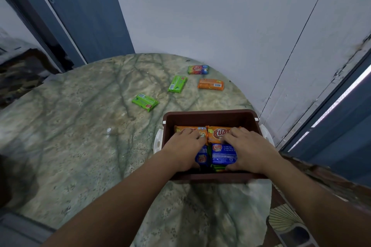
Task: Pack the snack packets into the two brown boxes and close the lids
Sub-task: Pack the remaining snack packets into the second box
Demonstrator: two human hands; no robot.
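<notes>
A brown box (pixel 208 116) stands open at the right of the round marbled table (pixel 84 126). Inside lie orange packets (pixel 217 133) at the far side and blue packets (pixel 221 154) nearer me. My left hand (pixel 183 147) rests flat on the left packets, fingers spread. My right hand (pixel 246 149) presses on the right packets, its thumb at the near end of a blue one. Loose on the table behind the box lie two green packets (pixel 145 102) (pixel 177 84), one orange packet (pixel 210 84) and a multicoloured packet (pixel 198 69).
A white lid (pixel 157 143) sticks out under the box on both sides. The grey wall (pixel 220 16) runs close behind the table. A blue door frame (pixel 341 126) stands at the right, another blue door at the left.
</notes>
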